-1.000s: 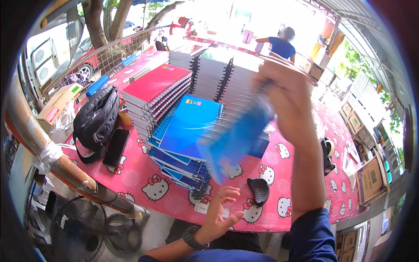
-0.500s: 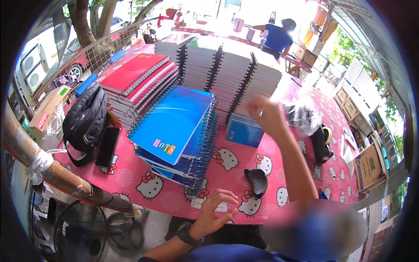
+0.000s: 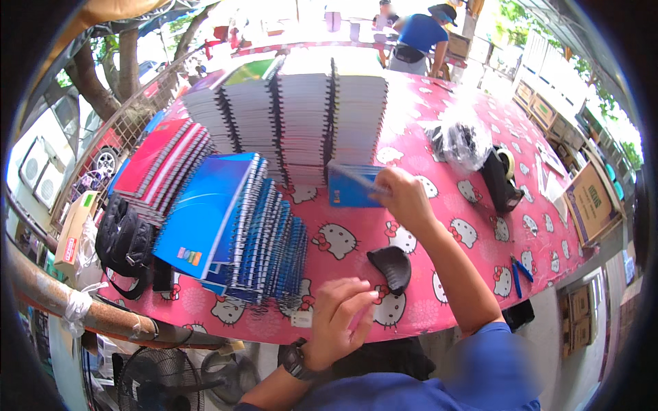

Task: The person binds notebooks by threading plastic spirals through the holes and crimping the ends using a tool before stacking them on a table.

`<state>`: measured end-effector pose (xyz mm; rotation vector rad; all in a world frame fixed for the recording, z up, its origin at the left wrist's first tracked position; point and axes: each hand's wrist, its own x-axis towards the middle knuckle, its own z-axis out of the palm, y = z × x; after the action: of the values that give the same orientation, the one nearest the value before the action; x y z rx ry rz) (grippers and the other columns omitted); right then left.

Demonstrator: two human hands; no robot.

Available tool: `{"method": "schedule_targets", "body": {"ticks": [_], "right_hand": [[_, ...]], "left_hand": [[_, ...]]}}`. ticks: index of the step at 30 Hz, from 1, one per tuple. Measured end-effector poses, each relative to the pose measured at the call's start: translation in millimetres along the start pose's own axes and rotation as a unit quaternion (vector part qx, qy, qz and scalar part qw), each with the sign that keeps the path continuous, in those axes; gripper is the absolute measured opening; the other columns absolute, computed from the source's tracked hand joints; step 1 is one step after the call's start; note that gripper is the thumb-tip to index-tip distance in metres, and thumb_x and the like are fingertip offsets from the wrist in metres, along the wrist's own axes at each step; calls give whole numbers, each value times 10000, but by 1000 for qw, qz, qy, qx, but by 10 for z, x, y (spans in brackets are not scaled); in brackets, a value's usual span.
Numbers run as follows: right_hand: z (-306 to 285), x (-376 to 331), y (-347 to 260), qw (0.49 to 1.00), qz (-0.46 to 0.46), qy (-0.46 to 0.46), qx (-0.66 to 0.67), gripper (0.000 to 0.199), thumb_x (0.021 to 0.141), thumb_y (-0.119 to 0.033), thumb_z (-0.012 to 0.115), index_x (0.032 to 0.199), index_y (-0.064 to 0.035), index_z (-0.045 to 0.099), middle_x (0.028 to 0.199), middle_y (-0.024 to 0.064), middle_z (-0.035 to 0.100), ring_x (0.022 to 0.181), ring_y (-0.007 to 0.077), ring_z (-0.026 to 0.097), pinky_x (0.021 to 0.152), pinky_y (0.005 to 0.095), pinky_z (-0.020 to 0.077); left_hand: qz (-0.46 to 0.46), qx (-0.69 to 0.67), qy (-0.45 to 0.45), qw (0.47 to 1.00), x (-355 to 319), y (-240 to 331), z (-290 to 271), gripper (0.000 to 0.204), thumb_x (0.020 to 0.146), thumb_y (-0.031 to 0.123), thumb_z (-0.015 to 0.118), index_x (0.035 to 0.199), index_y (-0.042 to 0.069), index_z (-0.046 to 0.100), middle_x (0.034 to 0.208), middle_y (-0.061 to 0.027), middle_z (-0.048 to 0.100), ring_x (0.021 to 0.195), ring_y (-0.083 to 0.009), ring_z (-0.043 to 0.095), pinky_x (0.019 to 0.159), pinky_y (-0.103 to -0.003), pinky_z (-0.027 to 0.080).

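Observation:
My right hand [image 3: 406,198] has its fingers pinched at the right edge of a blue notebook [image 3: 348,186]. That notebook lies at the foot of tall stacks of spiral-bound notebooks [image 3: 305,116], and one edge looks raised and blurred. My left hand [image 3: 339,316], with a black watch on the wrist, hovers over the near table edge. Its fingers are curved and apart, with nothing in them. A leaning pile of blue spiral notebooks [image 3: 205,212] is to its left, next to red spiral notebooks [image 3: 154,154]. Between my hands rests a black curved, ribbed object [image 3: 391,268].
On the pink patterned table [image 3: 445,264] are blue-handled pliers [image 3: 519,274], a black tape dispenser [image 3: 502,181] and a clear plastic bag [image 3: 466,140]. A black bag [image 3: 123,240] sits at the left edge, above a rusty pipe [image 3: 103,312]. Another person [image 3: 419,41] stands beyond the table.
My right hand has come down from beside the tall stacks to the blue notebook's edge. The view has shifted, and my left hand stays near the table edge.

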<state>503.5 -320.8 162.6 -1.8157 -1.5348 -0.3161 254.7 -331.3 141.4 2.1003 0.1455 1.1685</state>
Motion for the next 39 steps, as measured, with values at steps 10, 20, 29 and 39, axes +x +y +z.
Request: {"method": "schedule_targets", "body": {"ticks": [10, 20, 29, 39], "right_hand": [[-256, -1258, -491, 950, 17, -214, 225, 406, 683, -153, 765, 1022, -42, 572, 936, 121, 599, 850, 296, 600, 746, 375, 499], [-986, -1574, 2007, 893, 242, 115, -361, 155, 824, -203, 654, 870, -59, 691, 823, 98, 672, 847, 292, 615, 776, 414, 477], [-1120, -1490, 1664, 938, 199, 118, -259, 127, 797, -126, 682, 863, -31, 629, 878, 117, 639, 806, 306, 600, 723, 416, 479], [-670, -1480, -314, 944, 179, -165, 223, 280, 802, 16, 664, 1067, -73, 661, 850, 68, 596, 718, 150, 569, 626, 273, 459]], "left_hand": [[20, 205, -198, 958, -63, -319, 54, 391, 765, 25, 609, 1153, 77, 603, 972, -59, 653, 857, -177, 618, 853, -374, 405], [91, 202, -137, 965, -128, -344, 117, 296, 747, 48, 673, 1036, 110, 671, 982, -11, 656, 837, -155, 617, 744, -306, 376], [94, 181, -135, 969, -81, -367, 172, 273, 732, 80, 703, 997, 151, 705, 935, 9, 651, 809, -140, 611, 718, -303, 382], [24, 151, -136, 979, 5, -342, 197, 202, 745, 81, 715, 943, 87, 680, 834, -26, 645, 767, -191, 599, 711, -329, 395]]}}
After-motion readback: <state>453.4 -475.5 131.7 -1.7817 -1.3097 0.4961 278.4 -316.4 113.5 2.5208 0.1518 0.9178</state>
